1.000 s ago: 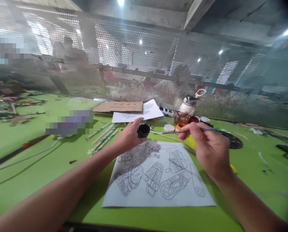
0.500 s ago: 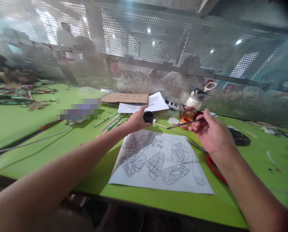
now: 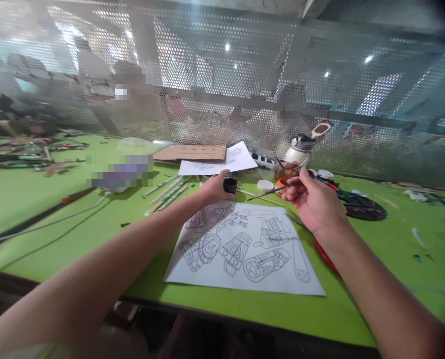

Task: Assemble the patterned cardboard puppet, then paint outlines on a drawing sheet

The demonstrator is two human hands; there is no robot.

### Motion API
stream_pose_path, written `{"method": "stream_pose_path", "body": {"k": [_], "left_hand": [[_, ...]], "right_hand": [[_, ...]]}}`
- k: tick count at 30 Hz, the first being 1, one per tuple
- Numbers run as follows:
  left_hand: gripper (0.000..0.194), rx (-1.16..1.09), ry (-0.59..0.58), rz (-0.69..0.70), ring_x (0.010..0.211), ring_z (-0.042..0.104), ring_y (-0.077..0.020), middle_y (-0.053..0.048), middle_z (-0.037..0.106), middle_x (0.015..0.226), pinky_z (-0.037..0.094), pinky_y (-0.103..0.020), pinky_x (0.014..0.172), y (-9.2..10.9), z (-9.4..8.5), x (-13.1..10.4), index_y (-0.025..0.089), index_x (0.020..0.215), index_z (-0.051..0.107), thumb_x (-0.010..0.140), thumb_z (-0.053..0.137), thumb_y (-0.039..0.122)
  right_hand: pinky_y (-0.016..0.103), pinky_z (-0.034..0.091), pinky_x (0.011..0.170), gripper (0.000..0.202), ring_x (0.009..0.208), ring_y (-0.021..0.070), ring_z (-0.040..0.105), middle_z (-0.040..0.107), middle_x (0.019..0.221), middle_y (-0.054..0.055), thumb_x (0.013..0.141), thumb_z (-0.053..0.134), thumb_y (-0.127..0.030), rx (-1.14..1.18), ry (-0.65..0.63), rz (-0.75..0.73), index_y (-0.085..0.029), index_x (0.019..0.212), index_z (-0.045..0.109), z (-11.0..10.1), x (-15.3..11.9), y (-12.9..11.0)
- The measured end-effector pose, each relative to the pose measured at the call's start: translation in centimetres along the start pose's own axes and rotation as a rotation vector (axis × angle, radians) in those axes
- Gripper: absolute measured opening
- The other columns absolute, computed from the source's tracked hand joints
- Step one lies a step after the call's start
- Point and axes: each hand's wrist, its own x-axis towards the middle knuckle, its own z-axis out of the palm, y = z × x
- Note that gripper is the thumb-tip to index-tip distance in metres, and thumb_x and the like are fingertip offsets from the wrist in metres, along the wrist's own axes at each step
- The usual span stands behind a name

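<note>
My left hand (image 3: 218, 188) is wrapped round the left side of a small black pot (image 3: 230, 185) behind the drawing sheet. Between the fingers of my right hand (image 3: 314, 199) is a thin dark paintbrush (image 3: 269, 192), its tip pointing left above the table, a little right of the pot. A white sheet (image 3: 240, 269) with black line drawings lies flat in front of both hands. Red-handled scissors (image 3: 325, 255) lie partly hidden under my right wrist. An orange paint pot (image 3: 281, 187) and a white lid (image 3: 265, 186) sit behind the brush.
On the green table (image 3: 140, 269) are brown cardboard (image 3: 192, 152) over more paper, thin sticks (image 3: 170, 192), a bottle (image 3: 299, 149), a jar of brownish liquid (image 3: 285, 170), a dark palette (image 3: 364, 207) and a cable (image 3: 54, 217). A perforated screen (image 3: 222, 75) stands behind.
My right hand and the brush have moved slightly left, bringing the brush tip nearer the black pot. My left hand stays at the pot. The view has shifted a little.
</note>
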Motion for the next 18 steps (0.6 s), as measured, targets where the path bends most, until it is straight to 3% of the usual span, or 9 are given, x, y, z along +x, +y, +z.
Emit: {"method": "stream_pose_path", "body": {"k": [8, 11, 14, 18], "left_hand": [[0.094, 0.039, 0.012, 0.051, 0.109, 0.053, -0.0329, -0.018, 0.056, 0.12, 0.044, -0.041, 0.089, 0.0, -0.5, -0.1, 0.014, 0.14, 0.032, 0.061, 0.072, 0.045], [0.072, 0.096, 0.052, 0.082, 0.106, 0.054, -0.0301, -0.016, 0.059, 0.114, 0.044, -0.041, 0.088, -0.3, -1.8, -0.8, 0.014, 0.132, 0.043, 0.071, 0.064, 0.046], [0.038, 0.135, 0.067, 0.093, 0.095, 0.058, -0.0231, -0.01, 0.064, 0.104, 0.046, -0.034, 0.082, -0.8, -3.2, -1.7, 0.017, 0.114, 0.058, 0.081, 0.053, 0.034], [0.027, 0.135, -0.011, 0.01, 0.088, 0.062, -0.0193, -0.007, 0.068, 0.102, 0.047, -0.029, 0.076, -1.7, -3.8, -3.0, 0.018, 0.104, 0.064, 0.082, 0.049, 0.024]], "right_hand": [[0.029, 0.05, 0.052, 0.032, 0.048, 0.0109, 0.05, 0.05, 0.049, -0.003, 0.077, 0.069, -0.046, 0.046, -0.012, 0.035, -0.018, 0.064, 0.06, -0.1, 0.1, -0.2], [0.029, 0.052, 0.054, 0.026, 0.051, 0.0109, 0.051, 0.053, 0.053, -0.002, 0.076, 0.072, -0.039, 0.087, 0.002, 0.06, -0.017, 0.065, 0.061, -0.4, 0.3, -0.4], [0.028, 0.054, 0.059, 0.017, 0.056, 0.0105, 0.054, 0.056, 0.058, -0.001, 0.074, 0.074, -0.027, 0.148, 0.024, 0.068, -0.017, 0.067, 0.061, -0.7, 0.3, -0.9], [0.029, 0.055, 0.063, 0.01, 0.059, 0.0115, 0.056, 0.059, 0.064, 0.001, 0.077, 0.069, -0.017, 0.152, 0.042, 0.093, -0.016, 0.069, 0.062, -1.0, 0.1, -2.1]]}}
